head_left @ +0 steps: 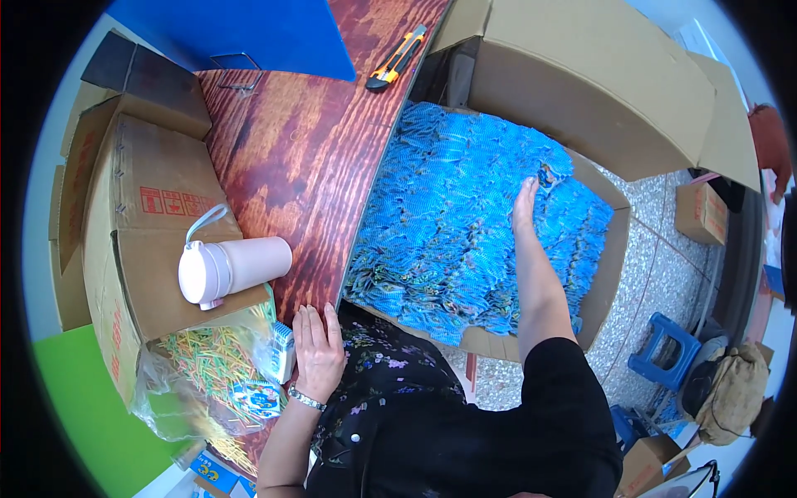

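A large open cardboard box is filled with layered strips of shiny blue sachets with crinkled edges. My right arm reaches over them, and my right hand rests against the sachets at the far right of the pile. Its fingers look stretched out beside a small dark, multicoloured gap; the hand shows mostly edge-on. At the near edge of the reddish wooden table, my left hand lies flat with its fingers extended, holding nothing. Right by it stands a small blue-and-white pack.
A yellow-and-black box cutter lies near the table's edge, below a blue panel. A pale pink tumbler lies on a cardboard box at left, above a plastic bag of coloured sticks. A blue stool stands on the floor.
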`<state>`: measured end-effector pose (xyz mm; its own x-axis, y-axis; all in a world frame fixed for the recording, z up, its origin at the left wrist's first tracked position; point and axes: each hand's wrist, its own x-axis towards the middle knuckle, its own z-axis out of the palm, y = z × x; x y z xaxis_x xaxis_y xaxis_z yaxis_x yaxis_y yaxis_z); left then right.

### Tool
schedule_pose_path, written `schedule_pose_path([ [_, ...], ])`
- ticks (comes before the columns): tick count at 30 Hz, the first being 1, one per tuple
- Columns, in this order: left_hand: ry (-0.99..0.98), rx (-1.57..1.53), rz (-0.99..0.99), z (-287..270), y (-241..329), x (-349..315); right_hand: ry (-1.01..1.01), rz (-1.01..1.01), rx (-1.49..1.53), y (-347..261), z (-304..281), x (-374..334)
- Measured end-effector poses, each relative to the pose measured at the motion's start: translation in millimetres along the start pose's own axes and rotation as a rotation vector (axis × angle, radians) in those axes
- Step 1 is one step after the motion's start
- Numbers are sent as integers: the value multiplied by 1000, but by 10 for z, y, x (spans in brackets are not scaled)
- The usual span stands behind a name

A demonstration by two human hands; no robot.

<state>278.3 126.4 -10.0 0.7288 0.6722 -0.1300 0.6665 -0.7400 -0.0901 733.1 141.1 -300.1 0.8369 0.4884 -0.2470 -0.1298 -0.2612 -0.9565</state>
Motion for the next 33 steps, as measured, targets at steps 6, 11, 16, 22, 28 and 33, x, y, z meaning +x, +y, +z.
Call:
schedule_pose_path([
  [6, -10, 69, 22, 119, -29, 5, -15, -72, -101, -40, -438, -312],
  [11, 10, 117, -39, 138, -61, -185, -113, -214, -204, -13, -541, -641],
  [16, 231, 141, 52, 75, 21, 57, -13, -261, -357, 760, -436, -370],
  [22, 234, 122, -158, 67, 124, -139, 154, -561, -291, -417, -633, -744],
  [28, 694, -85, 19, -459, 370, -876, -671, -655, -40, -2290, 301, -2669],
  [33, 749, -292, -192, -246, 61, -1858, -1264, -1282, -189, -2888, 1250, -4402],
])
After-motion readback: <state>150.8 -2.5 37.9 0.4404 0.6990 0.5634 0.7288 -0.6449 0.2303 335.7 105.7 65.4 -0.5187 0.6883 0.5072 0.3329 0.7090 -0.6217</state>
